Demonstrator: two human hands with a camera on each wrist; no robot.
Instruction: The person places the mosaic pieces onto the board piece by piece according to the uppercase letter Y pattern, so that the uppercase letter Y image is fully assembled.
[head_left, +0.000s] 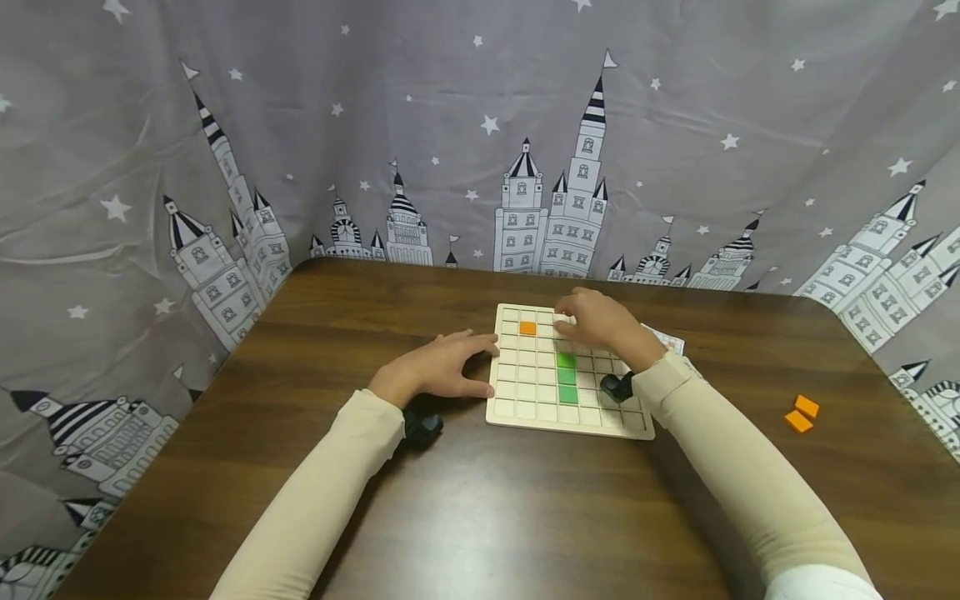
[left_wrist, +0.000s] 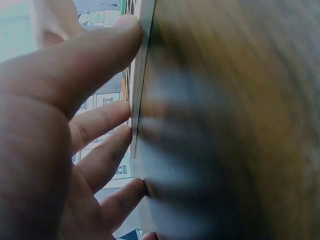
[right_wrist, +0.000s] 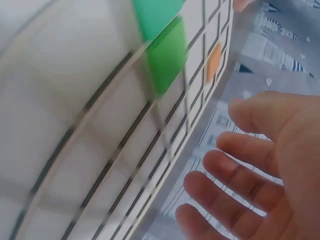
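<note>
A pale wooden grid board (head_left: 506,408) lies on the table. One orange tile (head_left: 528,328) sits in a cell near its far left corner, and a column of green tiles (head_left: 567,377) fills cells near the middle. My left hand (head_left: 446,367) rests at the board's left edge, thumb and fingertips touching it, as the left wrist view also shows. Over the far part of the board is my right hand (head_left: 600,323), fingers loosely bent. In the right wrist view nothing lies between that thumb (right_wrist: 255,112) and the fingers. The hand hides some cells.
Two loose orange tiles (head_left: 802,413) lie on the brown table (head_left: 450,517) to the right. A printed card (head_left: 670,342) is partly hidden behind the right wrist. A grey curtain (head_left: 420,100) with castles hangs beyond the table.
</note>
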